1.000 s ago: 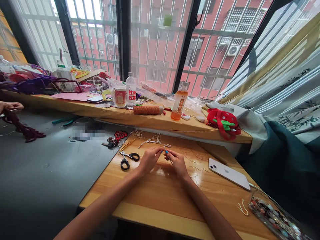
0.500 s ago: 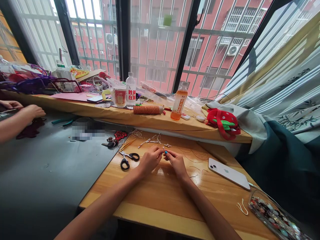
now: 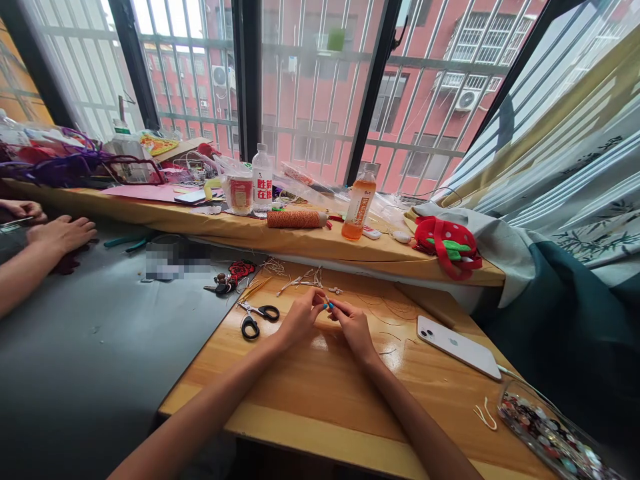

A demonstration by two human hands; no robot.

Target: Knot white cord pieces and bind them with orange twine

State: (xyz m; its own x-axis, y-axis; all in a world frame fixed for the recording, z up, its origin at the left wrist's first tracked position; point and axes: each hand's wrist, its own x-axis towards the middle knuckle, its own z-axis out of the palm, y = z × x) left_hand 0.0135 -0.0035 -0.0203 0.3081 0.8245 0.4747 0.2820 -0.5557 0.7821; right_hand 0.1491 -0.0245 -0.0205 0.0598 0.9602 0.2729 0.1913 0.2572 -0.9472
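My left hand [image 3: 305, 315] and my right hand [image 3: 352, 325] meet above the wooden table [image 3: 300, 393]. Both are closed, fingertips pinched round a small whitish, cord-like piece [image 3: 327, 299]. Fingers hide most of it, so its exact kind does not show. Just behind them lie several knotted white cords [image 3: 303, 279]. Scissors with black handles [image 3: 257, 319] rest left of my left hand, blades apart. Thin loose threads [image 3: 390, 335] are scattered to the right of my right hand.
A white phone [image 3: 457, 347] with a cable and a clear box of beads [image 3: 550, 427] occupy the right side. An orange thread spool [image 3: 295, 219] and a drink bottle [image 3: 359, 203] stand on the sill. At far left, a co-worker's hands [image 3: 63, 233] hover over the grey table.
My left hand has turned a little, so its thumb now shows by the whitish piece. The co-worker's nearer hand has flattened and shifted slightly down and right.
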